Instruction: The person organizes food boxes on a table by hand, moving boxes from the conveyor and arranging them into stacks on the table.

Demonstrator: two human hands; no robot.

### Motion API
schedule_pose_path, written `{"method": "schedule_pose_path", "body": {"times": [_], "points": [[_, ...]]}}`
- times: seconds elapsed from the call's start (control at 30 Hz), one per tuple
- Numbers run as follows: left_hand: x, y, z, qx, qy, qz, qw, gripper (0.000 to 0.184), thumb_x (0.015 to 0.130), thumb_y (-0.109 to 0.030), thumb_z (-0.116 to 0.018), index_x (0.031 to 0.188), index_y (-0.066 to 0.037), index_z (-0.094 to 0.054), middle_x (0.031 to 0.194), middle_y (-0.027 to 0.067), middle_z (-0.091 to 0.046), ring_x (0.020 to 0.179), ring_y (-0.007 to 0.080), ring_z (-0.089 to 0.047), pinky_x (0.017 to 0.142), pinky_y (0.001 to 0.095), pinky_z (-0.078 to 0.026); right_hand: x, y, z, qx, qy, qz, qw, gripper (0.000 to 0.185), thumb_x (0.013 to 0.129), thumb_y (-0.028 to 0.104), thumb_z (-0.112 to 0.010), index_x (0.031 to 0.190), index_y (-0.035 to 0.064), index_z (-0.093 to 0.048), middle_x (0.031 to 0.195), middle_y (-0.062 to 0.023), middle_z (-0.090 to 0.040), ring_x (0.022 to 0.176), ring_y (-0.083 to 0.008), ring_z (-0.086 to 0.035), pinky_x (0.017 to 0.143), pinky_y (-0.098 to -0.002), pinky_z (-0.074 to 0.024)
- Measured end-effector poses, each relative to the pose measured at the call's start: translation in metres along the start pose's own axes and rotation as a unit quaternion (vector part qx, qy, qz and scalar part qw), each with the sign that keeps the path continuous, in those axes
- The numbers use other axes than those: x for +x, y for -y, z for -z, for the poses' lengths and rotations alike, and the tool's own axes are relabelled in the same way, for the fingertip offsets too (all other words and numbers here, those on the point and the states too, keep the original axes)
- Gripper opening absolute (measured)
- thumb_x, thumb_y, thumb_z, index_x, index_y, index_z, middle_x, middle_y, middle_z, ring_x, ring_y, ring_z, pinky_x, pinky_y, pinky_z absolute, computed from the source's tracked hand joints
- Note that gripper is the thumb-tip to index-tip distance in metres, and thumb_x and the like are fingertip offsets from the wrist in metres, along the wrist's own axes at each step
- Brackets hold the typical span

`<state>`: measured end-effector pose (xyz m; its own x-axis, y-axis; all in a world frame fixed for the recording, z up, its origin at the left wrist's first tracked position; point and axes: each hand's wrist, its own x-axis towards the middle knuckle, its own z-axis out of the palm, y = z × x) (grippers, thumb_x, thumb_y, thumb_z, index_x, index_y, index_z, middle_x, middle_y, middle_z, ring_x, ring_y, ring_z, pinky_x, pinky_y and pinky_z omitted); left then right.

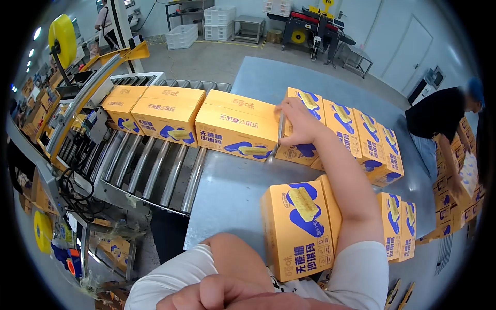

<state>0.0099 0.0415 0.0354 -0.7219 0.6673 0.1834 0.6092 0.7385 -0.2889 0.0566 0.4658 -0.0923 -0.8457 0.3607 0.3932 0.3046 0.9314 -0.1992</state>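
Observation:
Three yellow boxes stand end to end, from the rollers onto the metal table; the nearest of them (237,124) rests partly on the table. At its right end my right hand (299,124) reaches over, thumb and fingers spread along the left edge of an upright yellow box (297,151). A narrow grey strip shows between these boxes; whether it is a gap or a thin object is unclear. My left hand (206,294) is curled close to the camera at the bottom, its contents hidden. Another upright box (302,227) stands nearer me, with one behind it.
A roller conveyor (155,173) and sealing machine (93,124) are at the left. More boxes (369,134) line the metal table (222,206), with two (395,227) at its right edge. A person (439,116) bends over stacked boxes at the right. White crates (218,23) stand behind.

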Motion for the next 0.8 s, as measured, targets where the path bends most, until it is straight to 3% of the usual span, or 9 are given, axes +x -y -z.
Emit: {"method": "schedule_pose_path", "body": {"times": [0.1, 0.2, 0.3, 0.4, 0.43, 0.5, 0.6, 0.67, 0.8], "points": [[-0.003, 0.004, -0.019, -0.102, -0.016, 0.005, 0.995, 0.029, 0.092, -0.037, -0.049, 0.076, -0.019, -0.033, 0.068, -0.004, -0.033, 0.063, 0.0173, -0.04, 0.063, 0.0363, -0.032, -0.005, 0.008, -0.009, -0.128, 0.067, -0.028, 0.989, 0.104, 0.061, 0.044, -0.088, 0.149, 0.0139, -0.041, 0.137, -0.0228, -0.048, 0.137, -0.041, -0.041, 0.116, -0.0464, -0.0352], [-0.006, 0.005, -0.031, -0.201, -0.034, 0.012, 0.979, 0.03, 0.092, -0.039, -0.049, 0.077, -0.018, -0.032, 0.068, -0.0036, -0.032, 0.064, 0.0181, -0.039, 0.064, 0.0371, -0.031, 0.005, 0.025, -0.013, -0.109, 0.105, -0.097, 0.984, 0.122, 0.057, 0.045, -0.092, 0.158, 0.0127, -0.031, 0.147, -0.0236, -0.044, 0.144, -0.0438, -0.036, 0.12, -0.048, -0.0327], [-0.005, 0.002, -0.031, -0.239, -0.102, 0.038, 0.965, 0.028, 0.091, -0.035, -0.049, 0.076, -0.017, -0.032, 0.068, -0.0031, -0.033, 0.064, 0.0184, -0.04, 0.064, 0.0375, -0.031, 0.014, 0.048, -0.001, 0.062, 0.018, -0.137, 0.988, 0.12, 0.053, 0.043, -0.093, 0.154, 0.0132, -0.036, 0.144, -0.023, -0.045, 0.138, -0.0427, -0.043, 0.116, -0.0494, -0.037], [-0.005, 0.004, -0.033, -0.235, -0.121, 0.029, 0.964, 0.028, 0.091, -0.035, -0.049, 0.076, -0.018, -0.032, 0.068, -0.0031, -0.033, 0.064, 0.0181, -0.04, 0.063, 0.0372, -0.031, 0.03, 0.051, 0.027, 0.109, -0.119, -0.052, 0.986, 0.113, 0.052, 0.046, -0.092, 0.148, 0.0167, -0.04, 0.138, -0.0231, -0.045, 0.133, -0.0457, -0.043, 0.111, -0.0542, -0.0389], [-0.005, 0.003, -0.034, -0.23, -0.123, 0.028, 0.965, 0.028, 0.091, -0.034, -0.049, 0.076, -0.018, -0.032, 0.068, -0.0032, -0.033, 0.064, 0.018, -0.04, 0.062, 0.0371, -0.031, 0.033, 0.055, 0.027, 0.071, -0.178, -0.007, 0.981, 0.102, 0.051, 0.043, -0.091, 0.138, 0.0153, -0.047, 0.139, -0.0214, -0.042, 0.128, -0.0443, -0.045, 0.108, -0.0512, -0.0396], [-0.004, 0.003, -0.033, -0.222, -0.122, 0.023, 0.967, 0.028, 0.091, -0.034, -0.049, 0.075, -0.018, -0.032, 0.067, -0.0032, -0.033, 0.063, 0.0179, -0.04, 0.062, 0.037, -0.031, 0.037, 0.067, 0.019, -0.103, -0.165, 0.036, 0.98, 0.098, 0.051, 0.044, -0.092, 0.135, 0.016, -0.051, 0.141, -0.0211, -0.04, 0.128, -0.043, -0.045, 0.107, -0.049, -0.0397], [-0.004, 0.005, -0.03, -0.217, -0.123, 0.026, 0.968, 0.028, 0.09, -0.033, -0.049, 0.075, -0.018, -0.032, 0.067, -0.0033, -0.033, 0.063, 0.0176, -0.04, 0.061, 0.0367, -0.031, 0.033, 0.092, 0.004, -0.125, -0.088, 0.078, 0.985, 0.085, 0.062, 0.044, -0.09, 0.137, 0.0206, -0.056, 0.137, -0.0169, -0.048, 0.126, -0.0358, -0.05, 0.105, -0.0452, -0.0396], [-0.001, 0.003, -0.028, -0.217, -0.128, 0.026, 0.967, 0.028, 0.09, -0.033, -0.049, 0.075, -0.018, -0.032, 0.067, -0.0034, -0.033, 0.062, 0.0175, -0.04, 0.06, 0.0366, -0.031, 0.03, 0.105, -0.004, -0.043, 0.067, 0.057, 0.995, 0.081, 0.07, 0.043, -0.087, 0.142, 0.022, -0.055, 0.135, -0.0144, -0.053, 0.125, -0.0325, -0.053, 0.105, -0.0455, -0.0401], [-0.003, -0.002, -0.029, -0.216, -0.134, 0.024, 0.967, 0.027, 0.09, -0.032, -0.049, 0.074, -0.018, -0.032, 0.067, -0.0035, -0.033, 0.062, 0.0171, -0.04, 0.059, 0.0362, -0.031, 0.021, 0.094, -0.023, -0.099, 0.091, 0.105, 0.985, 0.077, 0.08, 0.04, -0.083, 0.147, 0.0166, -0.052, 0.141, -0.0135, -0.055, 0.132, -0.0309, -0.052, 0.11, -0.0461, -0.0399]]}}
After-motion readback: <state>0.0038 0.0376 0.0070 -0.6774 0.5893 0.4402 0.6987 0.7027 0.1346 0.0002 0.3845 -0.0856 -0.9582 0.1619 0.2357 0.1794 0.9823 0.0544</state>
